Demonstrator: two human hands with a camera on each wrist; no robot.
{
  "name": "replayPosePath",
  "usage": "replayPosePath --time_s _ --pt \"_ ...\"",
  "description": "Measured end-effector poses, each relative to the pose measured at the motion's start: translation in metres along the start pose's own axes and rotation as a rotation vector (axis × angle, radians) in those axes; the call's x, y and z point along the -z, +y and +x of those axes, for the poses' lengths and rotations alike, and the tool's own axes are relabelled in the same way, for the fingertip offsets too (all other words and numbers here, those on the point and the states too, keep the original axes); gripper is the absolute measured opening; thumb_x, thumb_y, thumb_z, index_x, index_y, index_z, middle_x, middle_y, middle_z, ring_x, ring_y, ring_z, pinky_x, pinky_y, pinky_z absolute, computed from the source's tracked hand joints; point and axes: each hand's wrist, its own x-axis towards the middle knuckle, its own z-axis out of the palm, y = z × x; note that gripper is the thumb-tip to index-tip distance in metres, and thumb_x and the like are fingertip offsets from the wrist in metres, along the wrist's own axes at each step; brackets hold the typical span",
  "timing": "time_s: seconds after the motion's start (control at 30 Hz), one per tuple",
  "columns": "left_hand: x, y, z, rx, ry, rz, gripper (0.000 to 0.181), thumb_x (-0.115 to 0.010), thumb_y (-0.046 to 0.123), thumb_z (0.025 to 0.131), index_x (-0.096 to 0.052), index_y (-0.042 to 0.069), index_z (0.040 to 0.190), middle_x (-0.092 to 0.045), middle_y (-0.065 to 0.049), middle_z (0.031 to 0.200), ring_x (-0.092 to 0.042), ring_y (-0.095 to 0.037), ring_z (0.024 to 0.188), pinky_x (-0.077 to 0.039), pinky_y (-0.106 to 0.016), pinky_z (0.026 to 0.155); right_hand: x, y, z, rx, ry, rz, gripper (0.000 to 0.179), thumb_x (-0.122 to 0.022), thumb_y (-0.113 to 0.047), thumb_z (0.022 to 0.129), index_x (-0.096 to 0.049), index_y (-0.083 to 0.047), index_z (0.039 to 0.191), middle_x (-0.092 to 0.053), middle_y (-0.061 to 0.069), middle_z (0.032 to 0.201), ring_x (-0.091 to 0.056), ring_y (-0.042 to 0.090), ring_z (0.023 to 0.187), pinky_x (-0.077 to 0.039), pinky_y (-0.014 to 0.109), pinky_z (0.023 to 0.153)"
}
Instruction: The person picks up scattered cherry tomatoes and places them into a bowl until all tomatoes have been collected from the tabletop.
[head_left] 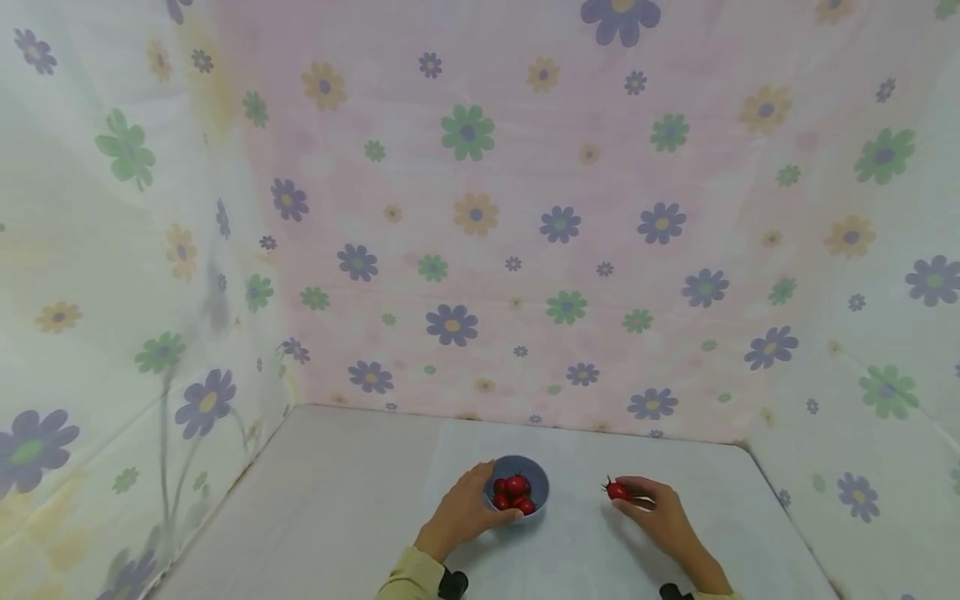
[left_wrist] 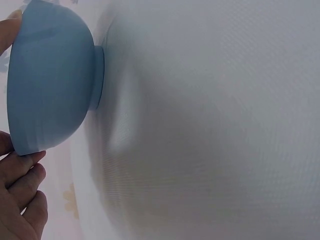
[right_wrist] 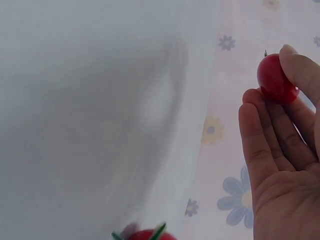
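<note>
A small blue bowl (head_left: 531, 468) stands on the white table, with several red cherry tomatoes (head_left: 517, 485) inside. My left hand (head_left: 463, 510) grips it from the left, thumb at the near rim and fingers at the far rim. In the left wrist view the bowl's outer wall (left_wrist: 52, 80) and foot show upright on the tabletop. To the right of the bowl, my right hand (head_left: 662, 518) pinches one cherry tomato (right_wrist: 276, 80) between thumb and fingertips, above the table. Its green stem points away from the palm.
Another tomato (right_wrist: 152, 235) with green leaves is cut off by the lower edge of the right wrist view. The white tabletop (head_left: 337, 500) meets flower-printed cloth walls (head_left: 480, 275) at the back and both sides.
</note>
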Motion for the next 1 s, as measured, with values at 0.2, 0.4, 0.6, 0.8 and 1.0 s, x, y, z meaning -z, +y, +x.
replayPosePath --time_s 0.2,0.4,0.6,0.8,1.0 --pt "-0.001 -0.002 0.001 -0.016 0.011 0.008 0.103 -0.061 0.075 0.067 -0.039 0.007 0.141 -0.043 -0.011 0.142 -0.037 -0.031 0.132 -0.035 -0.052 0.104 -0.016 -0.011 -0.001 0.013 0.006 0.026 0.039 -0.077 -0.012 0.075 -0.066 -0.005 0.111 -0.067 0.005 0.104 -0.063 0.016 0.095 -0.054 0.025 0.08" --pt "-0.001 -0.001 -0.001 0.006 -0.009 0.012 0.103 -0.062 0.074 0.066 -0.038 0.007 0.141 -0.042 -0.011 0.143 -0.036 -0.032 0.133 -0.034 -0.053 0.104 -0.034 -0.019 -0.005 0.02 -0.038 0.07 0.042 -0.076 -0.018 0.076 -0.064 -0.003 0.114 -0.067 0.006 0.105 -0.063 0.015 0.096 -0.054 0.023 0.081" --pt "-0.002 -0.001 0.0 0.002 0.0 0.018 0.103 -0.061 0.074 0.066 -0.038 0.008 0.142 -0.042 -0.01 0.143 -0.036 -0.031 0.133 -0.035 -0.052 0.104 -0.048 -0.026 -0.002 0.123 -0.064 0.096 0.041 -0.076 -0.018 0.076 -0.064 0.0 0.112 -0.067 0.008 0.104 -0.064 0.014 0.094 -0.054 0.023 0.08" --pt "-0.001 -0.001 -0.001 0.005 -0.001 0.022 0.103 -0.062 0.073 0.066 -0.038 0.008 0.142 -0.042 -0.011 0.143 -0.036 -0.032 0.133 -0.035 -0.053 0.104 -0.059 -0.033 0.0 0.168 -0.1 0.11 0.041 -0.075 -0.02 0.077 -0.064 -0.001 0.112 -0.067 0.008 0.106 -0.064 0.014 0.095 -0.054 0.024 0.08" --pt "-0.001 0.0 0.0 -0.015 0.007 0.022 0.102 -0.062 0.073 0.068 -0.038 0.006 0.142 -0.042 -0.012 0.142 -0.037 -0.032 0.132 -0.036 -0.053 0.103 -0.065 -0.041 0.001 0.178 -0.11 0.105 0.042 -0.075 -0.021 0.077 -0.064 -0.003 0.114 -0.067 0.004 0.108 -0.063 0.015 0.098 -0.053 0.024 0.082"
